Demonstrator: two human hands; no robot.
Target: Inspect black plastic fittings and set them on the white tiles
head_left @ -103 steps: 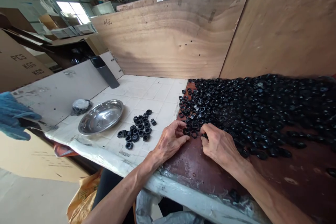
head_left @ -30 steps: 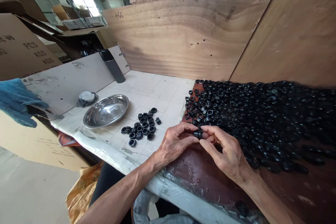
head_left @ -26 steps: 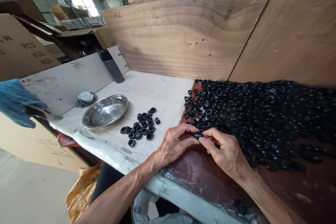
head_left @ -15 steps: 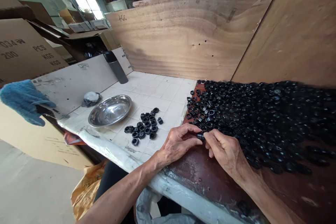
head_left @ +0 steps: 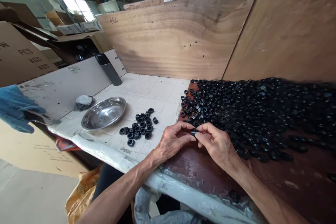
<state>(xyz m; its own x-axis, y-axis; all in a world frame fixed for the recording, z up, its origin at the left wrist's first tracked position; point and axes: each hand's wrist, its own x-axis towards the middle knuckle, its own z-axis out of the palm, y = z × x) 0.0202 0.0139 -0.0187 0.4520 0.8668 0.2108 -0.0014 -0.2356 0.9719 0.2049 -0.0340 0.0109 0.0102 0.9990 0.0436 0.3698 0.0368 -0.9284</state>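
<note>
Between the fingertips of both hands is one small black plastic ring. My left hand pinches it from the left with thumb and forefinger. From the right, my right hand grips the same ring, its fingers partly covering it. Just beyond the hands, a large heap of like black rings covers the brown board. Left of my left hand, a small group of black rings lies on the white tiled surface.
A shallow steel bowl stands on the white surface, with a wrapped white lump beside it. A grey bottle leans near the left side panel. A plywood wall closes the back. A blue glove hangs at the left edge.
The view has turned slightly to the right, so the scene shifts left. My right hand's fingers have changed their hold, with the forefinger now stretched over the ring. The ring stays between both hands.
</note>
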